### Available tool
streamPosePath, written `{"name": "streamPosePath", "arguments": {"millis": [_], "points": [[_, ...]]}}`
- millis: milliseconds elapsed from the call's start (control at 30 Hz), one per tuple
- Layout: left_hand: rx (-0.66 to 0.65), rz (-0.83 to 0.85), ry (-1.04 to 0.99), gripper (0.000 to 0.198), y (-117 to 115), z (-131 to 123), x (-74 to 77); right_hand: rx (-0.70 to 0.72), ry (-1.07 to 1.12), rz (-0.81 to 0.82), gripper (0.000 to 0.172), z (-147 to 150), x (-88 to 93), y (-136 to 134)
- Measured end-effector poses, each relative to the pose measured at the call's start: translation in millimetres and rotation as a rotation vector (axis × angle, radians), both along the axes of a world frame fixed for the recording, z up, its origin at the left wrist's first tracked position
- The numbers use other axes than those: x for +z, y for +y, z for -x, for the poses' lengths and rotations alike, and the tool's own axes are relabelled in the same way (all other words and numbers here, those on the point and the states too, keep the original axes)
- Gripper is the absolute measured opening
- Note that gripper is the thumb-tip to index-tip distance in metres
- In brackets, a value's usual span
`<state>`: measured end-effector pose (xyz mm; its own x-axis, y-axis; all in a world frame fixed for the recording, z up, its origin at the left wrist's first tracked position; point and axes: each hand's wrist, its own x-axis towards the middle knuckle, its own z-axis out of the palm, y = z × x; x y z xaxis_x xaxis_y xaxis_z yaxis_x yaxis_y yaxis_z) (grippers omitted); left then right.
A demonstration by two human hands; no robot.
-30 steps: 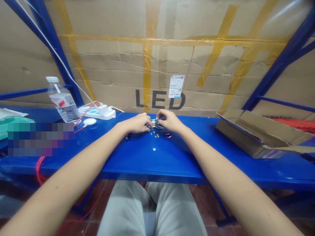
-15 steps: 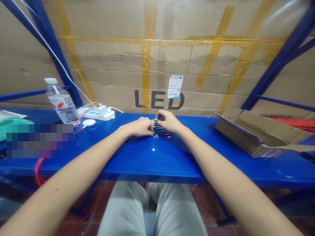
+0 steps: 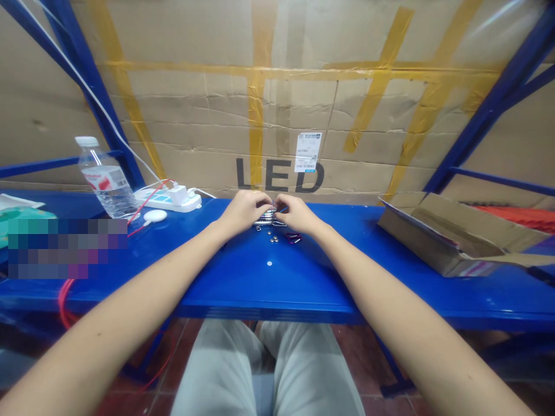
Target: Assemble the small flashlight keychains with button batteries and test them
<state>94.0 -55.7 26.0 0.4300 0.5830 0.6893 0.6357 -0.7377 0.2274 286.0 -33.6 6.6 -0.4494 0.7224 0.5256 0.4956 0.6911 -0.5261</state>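
My left hand [image 3: 246, 211] and my right hand [image 3: 298, 214] meet fingertip to fingertip above the blue table. The right fingers pinch a small ring-like metal piece [image 3: 274, 209], partly covered. My left thumb and forefinger close at the same spot, and what they hold is hidden. Just beneath lies a row of slim silver metal pieces [image 3: 264, 219], too small to name. Several small round silver pieces [image 3: 273, 239] sit in front of them. To their right rests a dark purple carabiner [image 3: 293, 238]. A white disc [image 3: 269, 263] lies nearer the table's front edge.
At left stand a water bottle [image 3: 106, 179] and a white power strip [image 3: 169, 198] with cables and a white round pad [image 3: 155, 216]. An open cardboard box [image 3: 433, 242] occupies the right. Behind the blue table [image 3: 269, 289] rises a large taped cardboard sheet [image 3: 195, 127].
My left hand has lifted from beside the small round silver pieces and moved up to my right fingertips. The right hand stays nearly in place. More of the slim silver pieces shows.
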Motion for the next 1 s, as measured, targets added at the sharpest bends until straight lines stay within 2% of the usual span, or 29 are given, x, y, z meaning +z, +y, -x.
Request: {"name": "streamPosePath", "arguments": {"millis": [133,367,600,800,1000], "points": [[-0.063,-0.074,0.056,0.013,5.1,-1.4,-5.7,-0.002,0.003,0.008,0.008,1.3,0.3,-1.0],[-0.159,-0.060,0.120,0.015,9.2,3.0,-5.1,0.010,0.059,0.014,0.012,-0.4,-3.0,3.7],[-0.043,-0.030,0.079,0.016,7.3,3.5,-6.8,-0.006,0.037,-0.013,0.010,-1.8,-1.6,3.5],[-0.086,-0.066,0.140,0.020,6.3,3.3,-9.7,-0.015,0.023,-0.006,0.012,-1.0,-2.2,3.1],[-0.074,-0.034,0.181,0.021,3.2,0.4,-10.5,-0.011,0.003,-0.002,0.011,0.2,-1.8,1.4]]}}
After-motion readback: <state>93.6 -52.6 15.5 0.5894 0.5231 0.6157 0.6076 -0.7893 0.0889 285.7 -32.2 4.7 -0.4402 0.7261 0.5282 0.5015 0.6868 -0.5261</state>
